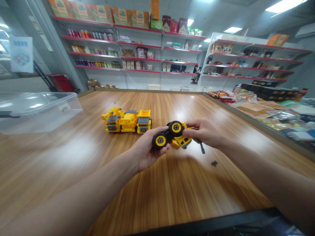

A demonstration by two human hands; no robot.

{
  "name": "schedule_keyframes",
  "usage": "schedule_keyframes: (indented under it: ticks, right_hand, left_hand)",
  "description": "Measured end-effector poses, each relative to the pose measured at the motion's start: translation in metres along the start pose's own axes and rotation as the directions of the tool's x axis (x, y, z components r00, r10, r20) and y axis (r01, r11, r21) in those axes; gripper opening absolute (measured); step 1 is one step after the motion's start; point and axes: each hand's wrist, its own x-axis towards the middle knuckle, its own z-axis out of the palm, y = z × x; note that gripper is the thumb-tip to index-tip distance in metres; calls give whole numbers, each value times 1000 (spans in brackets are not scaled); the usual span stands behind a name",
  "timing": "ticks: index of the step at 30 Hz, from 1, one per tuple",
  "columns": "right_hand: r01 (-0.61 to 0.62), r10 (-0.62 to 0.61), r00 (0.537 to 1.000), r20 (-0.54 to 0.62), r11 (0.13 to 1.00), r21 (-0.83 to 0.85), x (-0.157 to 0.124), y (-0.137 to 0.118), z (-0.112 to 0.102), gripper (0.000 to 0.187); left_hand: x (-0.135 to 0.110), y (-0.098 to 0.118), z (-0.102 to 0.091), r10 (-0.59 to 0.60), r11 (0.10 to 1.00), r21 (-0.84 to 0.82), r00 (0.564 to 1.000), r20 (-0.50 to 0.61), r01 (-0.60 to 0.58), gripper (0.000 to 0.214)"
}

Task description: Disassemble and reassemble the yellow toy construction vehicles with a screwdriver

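Note:
Both my hands hold one yellow toy truck above the wooden table, turned so its black and yellow wheels face me. My left hand is closed under the near wheel. My right hand pinches the other wheel and grips the truck's right side. A dark thin piece hangs below my right hand. Behind the truck, three yellow toy trucks stand in a row on the table.
A small dark part lies on the table near my right wrist. A clear plastic bin stands at the left. Packaged goods fill the area at the right. Store shelves line the back wall.

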Motion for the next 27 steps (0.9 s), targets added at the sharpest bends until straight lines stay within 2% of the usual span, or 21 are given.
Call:
schedule_keyframes:
  ticks: [4, 10, 19, 27]
  right_hand:
    - [-18, 17, 1000, 11, 999, 34, -1, -3, 1, 38]
    - [-15, 14, 1000, 16, 999, 48, -2, -5, 3, 38]
    - [-11, 10, 1000, -10, 1000, -7, -2, -1, -4, 43]
    - [32, -31, 998, 55, 999, -18, -1, 2, -12, 44]
  left_hand:
    - [-1, -2, 1, -2, 1000, 11, 1000, 10, 2, 20]
    - [-1, -3, 0, 50, 999, 9, 995, 84, -51, 21]
    - [-1, -4, 1, 84, 993, 69, 992, 90, -91, 22]
    - [0, -6, 1, 148, 973, 155, 980, 137, -169, 25]
